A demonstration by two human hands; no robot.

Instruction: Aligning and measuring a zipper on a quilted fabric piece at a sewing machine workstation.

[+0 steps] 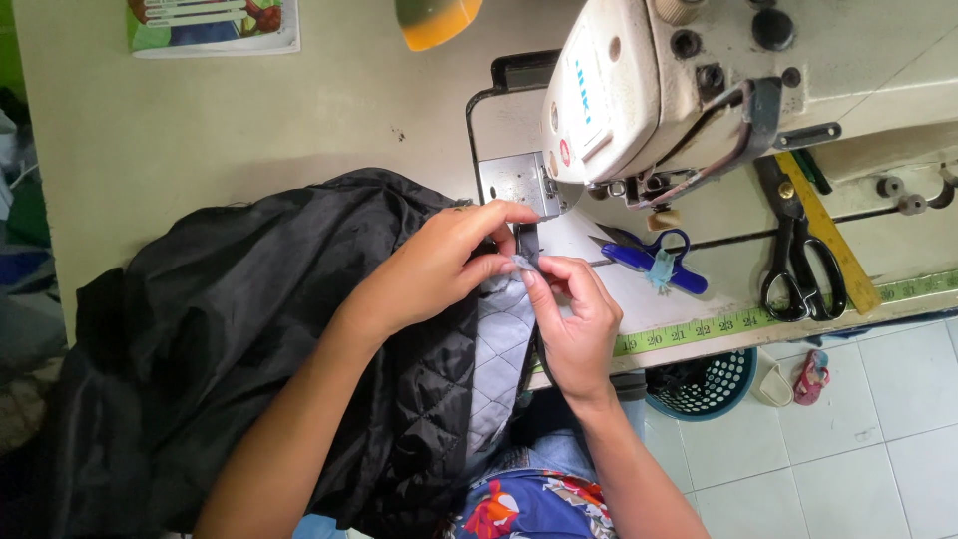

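Jacket [230, 329]: black, quilted, heaped on table's left.
Left hand [439, 265]: pinched on jacket edge.
Tab [521, 262]: small, pale, between both hands' fingertips, long axis running up toward presser foot.
Right hand [574, 319]: pinching tab, nearer.
Scissors [798, 255]: far right.

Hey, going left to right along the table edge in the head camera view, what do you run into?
Black quilted garment → left hand → right hand → blue thread snips → black scissors → yellow ruler.
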